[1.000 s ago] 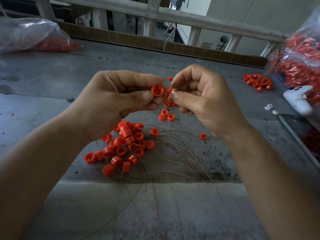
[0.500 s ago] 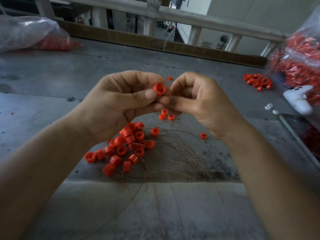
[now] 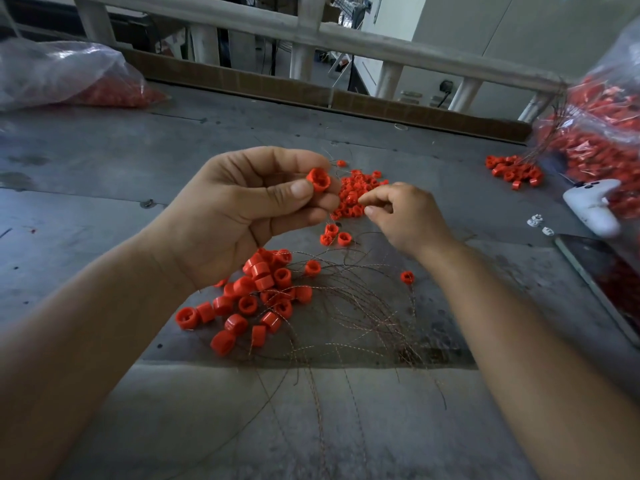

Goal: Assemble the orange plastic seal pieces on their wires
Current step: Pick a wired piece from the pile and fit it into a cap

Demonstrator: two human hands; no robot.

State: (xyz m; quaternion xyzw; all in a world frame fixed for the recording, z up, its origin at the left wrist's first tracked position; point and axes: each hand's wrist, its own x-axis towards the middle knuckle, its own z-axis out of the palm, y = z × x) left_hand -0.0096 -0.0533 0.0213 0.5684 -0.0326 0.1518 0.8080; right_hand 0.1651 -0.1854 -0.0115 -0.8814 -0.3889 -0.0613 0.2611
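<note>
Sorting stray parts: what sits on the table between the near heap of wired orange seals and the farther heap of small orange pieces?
In the head view, two loose orange pieces lie side by side on the grey table there.

The scene is dim and even; the brightest part is the pale wall [image 3: 485, 39] beyond the left hand [image 3: 249, 216]; faint shadow lies on the table [image 3: 104, 174] under it; the plastic bag [image 3: 62, 71] far to its left glares; the railing [image 3: 346, 32] beyond curves from lens distortion.
</note>
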